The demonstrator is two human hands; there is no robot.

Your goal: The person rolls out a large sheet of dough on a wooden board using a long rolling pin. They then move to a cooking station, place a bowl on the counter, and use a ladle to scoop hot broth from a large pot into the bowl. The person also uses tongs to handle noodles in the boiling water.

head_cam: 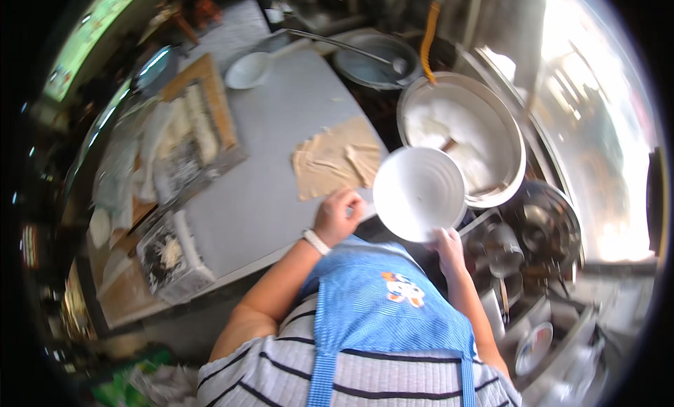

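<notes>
My right hand [448, 247] grips the near rim of a round white bowl [418, 193], which overlaps the near edge of a large round pot [508, 117] with white contents. At the near edge of the grey work table [268, 138], my left hand [342, 212] has its fingers curled; whether anything is between them cannot be told. Just beyond that hand a wrinkled tan cloth [337, 157] lies on the table.
A steel basin [376, 59] with a long-handled ladle [347, 46] stands beyond the table. Left are a wooden board [218, 99], a white bowl [248, 71] and a floury plastic container [174, 259]. Metal pans [542, 228] lie right; an orange hose [429, 38] hangs over the pot.
</notes>
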